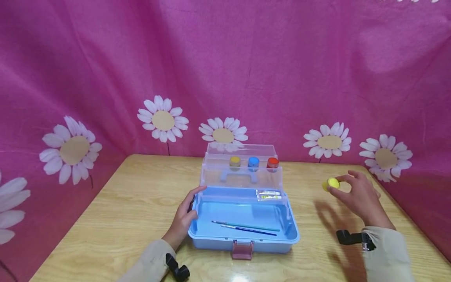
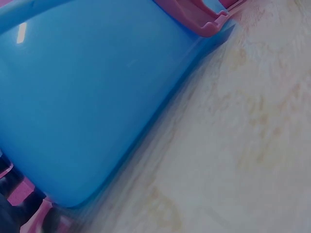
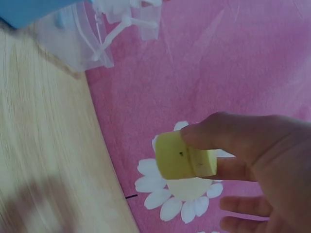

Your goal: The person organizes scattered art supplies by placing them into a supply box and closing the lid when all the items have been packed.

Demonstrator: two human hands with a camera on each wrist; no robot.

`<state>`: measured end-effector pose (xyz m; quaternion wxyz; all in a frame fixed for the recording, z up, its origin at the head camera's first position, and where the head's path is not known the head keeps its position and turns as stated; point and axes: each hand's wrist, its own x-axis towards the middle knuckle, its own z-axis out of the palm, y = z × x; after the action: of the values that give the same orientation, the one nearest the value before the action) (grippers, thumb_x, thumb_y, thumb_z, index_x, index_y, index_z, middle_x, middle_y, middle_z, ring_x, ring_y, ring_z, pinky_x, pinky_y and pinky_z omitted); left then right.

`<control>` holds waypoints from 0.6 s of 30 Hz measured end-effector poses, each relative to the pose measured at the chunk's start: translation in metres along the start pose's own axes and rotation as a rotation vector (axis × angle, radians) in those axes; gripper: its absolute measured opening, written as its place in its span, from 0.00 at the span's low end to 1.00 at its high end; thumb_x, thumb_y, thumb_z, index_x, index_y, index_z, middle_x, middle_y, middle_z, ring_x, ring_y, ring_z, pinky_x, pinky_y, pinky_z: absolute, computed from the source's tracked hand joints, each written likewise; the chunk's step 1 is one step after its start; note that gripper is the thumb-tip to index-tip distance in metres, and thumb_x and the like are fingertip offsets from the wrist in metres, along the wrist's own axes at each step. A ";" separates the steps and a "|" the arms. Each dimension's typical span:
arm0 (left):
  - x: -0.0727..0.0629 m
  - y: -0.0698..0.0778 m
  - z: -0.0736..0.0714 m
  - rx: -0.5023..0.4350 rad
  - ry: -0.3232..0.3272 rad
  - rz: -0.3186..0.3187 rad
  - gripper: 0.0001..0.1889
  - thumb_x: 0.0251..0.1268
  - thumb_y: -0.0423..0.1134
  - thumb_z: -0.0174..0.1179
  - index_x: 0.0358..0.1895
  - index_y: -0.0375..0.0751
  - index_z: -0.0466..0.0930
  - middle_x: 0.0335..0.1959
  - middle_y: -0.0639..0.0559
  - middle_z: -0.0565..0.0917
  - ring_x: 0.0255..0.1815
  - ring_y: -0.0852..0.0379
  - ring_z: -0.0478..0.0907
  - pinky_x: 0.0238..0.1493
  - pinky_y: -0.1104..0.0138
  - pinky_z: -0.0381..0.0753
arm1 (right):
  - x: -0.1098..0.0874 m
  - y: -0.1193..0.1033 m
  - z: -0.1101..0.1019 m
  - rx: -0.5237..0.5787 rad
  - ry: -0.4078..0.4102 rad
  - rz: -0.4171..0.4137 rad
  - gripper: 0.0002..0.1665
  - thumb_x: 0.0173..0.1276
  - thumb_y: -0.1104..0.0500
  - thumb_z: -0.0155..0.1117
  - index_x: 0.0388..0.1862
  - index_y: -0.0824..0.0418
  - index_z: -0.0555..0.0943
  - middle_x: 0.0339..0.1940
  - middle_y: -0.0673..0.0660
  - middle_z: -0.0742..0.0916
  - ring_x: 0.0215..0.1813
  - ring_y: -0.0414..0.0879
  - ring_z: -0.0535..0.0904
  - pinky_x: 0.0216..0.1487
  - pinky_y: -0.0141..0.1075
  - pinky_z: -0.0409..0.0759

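A blue plastic box [image 1: 208, 243] stands on the table with its clear lid [image 1: 243, 150] tipped back. My left hand [image 1: 181, 221] grips the box's left side, thumb over the rim; in the left wrist view the blue wall [image 2: 92, 102] fills the upper left. Off to the right of the box, my right hand [image 1: 363, 197] pinches a small yellow paint jar [image 1: 332, 183] between thumb and fingers, held tilted above the table. The right wrist view shows the jar [image 3: 175, 155] from its side. Two thin paintbrushes [image 1: 246, 228] lie on the box floor.
Yellow [image 1: 235, 161], blue [image 1: 253, 163] and red [image 1: 273, 163] paint jars stand behind the clear lid trays. Two small paint tubes [image 1: 268, 197] rest in the tray at right. A pink latch [image 1: 242, 250] hangs at the front. A pink flowered cloth [image 1: 246, 78] surrounds the wooden table [image 1: 134, 203].
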<state>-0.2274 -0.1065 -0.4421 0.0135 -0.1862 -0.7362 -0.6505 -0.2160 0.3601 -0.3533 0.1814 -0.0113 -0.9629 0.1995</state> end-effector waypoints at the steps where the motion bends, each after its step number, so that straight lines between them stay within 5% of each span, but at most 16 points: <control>1: 0.000 0.000 0.000 -0.004 0.001 -0.003 0.39 0.51 0.26 0.42 0.68 0.66 0.64 0.75 0.61 0.57 0.76 0.52 0.51 0.71 0.43 0.49 | 0.000 -0.002 0.000 0.002 0.016 -0.005 0.32 0.60 0.48 0.68 0.52 0.73 0.78 0.62 0.79 0.66 0.61 0.76 0.60 0.44 0.72 0.58; 18: 0.000 -0.001 0.001 0.002 0.018 -0.025 0.39 0.53 0.26 0.43 0.67 0.69 0.64 0.74 0.62 0.57 0.76 0.50 0.50 0.70 0.40 0.49 | 0.002 -0.029 0.003 0.137 0.063 0.053 0.35 0.62 0.44 0.66 0.53 0.73 0.77 0.68 0.76 0.63 0.66 0.74 0.56 0.54 0.72 0.57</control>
<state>-0.2270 -0.1058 -0.4430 0.0120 -0.1710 -0.7391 -0.6514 -0.2171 0.3325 -0.3443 0.2066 -0.0308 -0.9401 0.2693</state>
